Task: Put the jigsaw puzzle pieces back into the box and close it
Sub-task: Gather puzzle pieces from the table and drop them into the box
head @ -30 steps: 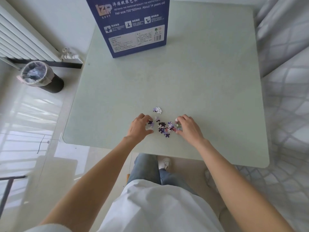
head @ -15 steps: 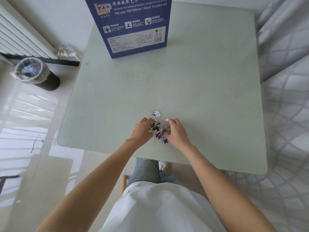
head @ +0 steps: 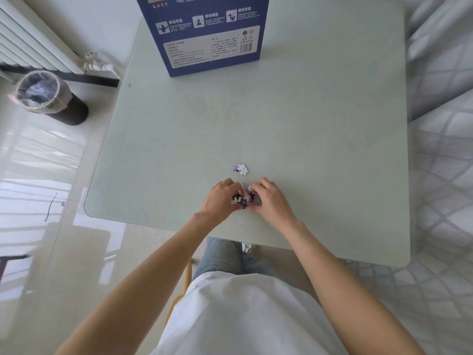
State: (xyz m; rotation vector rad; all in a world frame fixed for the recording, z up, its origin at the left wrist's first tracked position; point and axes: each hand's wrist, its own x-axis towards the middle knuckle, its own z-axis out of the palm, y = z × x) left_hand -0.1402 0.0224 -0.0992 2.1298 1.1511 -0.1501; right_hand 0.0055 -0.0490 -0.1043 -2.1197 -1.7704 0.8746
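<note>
While both hands, left hand and right hand, cupped the puzzle pieces near the table front edge, fingers curled; judged: squeeze tight, collect stray cluster, box at far edge.

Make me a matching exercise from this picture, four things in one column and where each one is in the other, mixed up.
Things:
1. tall dark blue cardboard puzzle box
2. small separate clump of pale purple puzzle pieces
3. heap of purple and white puzzle pieces
4. black bin lined with clear plastic

Places:
A. between the left hand and right hand
B. on the floor by the white radiator
C. table's far edge
D. just beyond the hands

Pairs: 1-C, 2-D, 3-A, 4-B
</note>
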